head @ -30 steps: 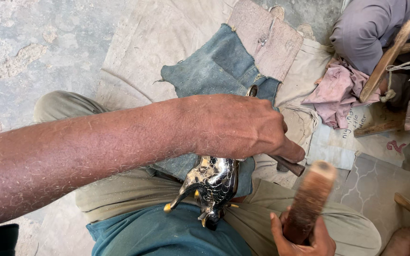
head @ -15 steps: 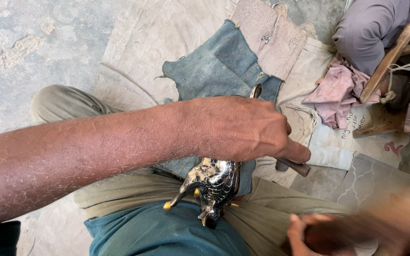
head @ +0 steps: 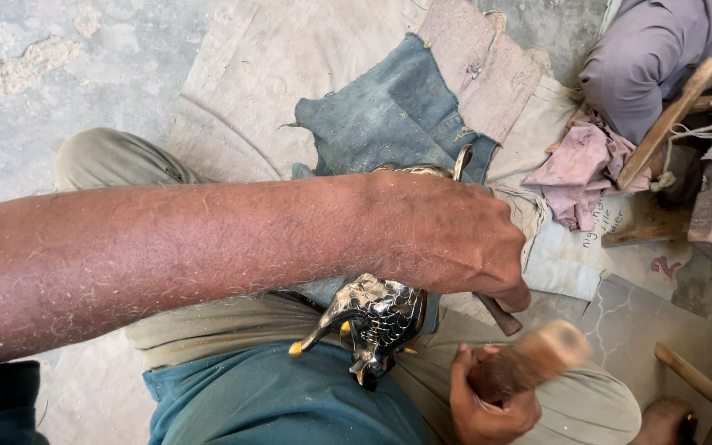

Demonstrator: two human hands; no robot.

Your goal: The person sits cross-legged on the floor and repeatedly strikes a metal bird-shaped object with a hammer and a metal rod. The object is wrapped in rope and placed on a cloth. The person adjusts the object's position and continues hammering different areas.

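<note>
Fingers of left hand (head: pixel 447 235) grasp a punch (head: pixel 498 314) over shiny embossed metalwork (head: pixel 381 317); right hand (head: pixel 488 404) grips mallet (head: pixel 529 363).

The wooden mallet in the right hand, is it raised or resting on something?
Raised: the right hand holds the wooden mallet clear of the lap, touching nothing else.

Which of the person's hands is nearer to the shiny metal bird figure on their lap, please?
Left. The left hand lies right over the metal bird figure, gripping a punch beside it. The right hand sits lower right, apart, holding a wooden mallet.
</note>
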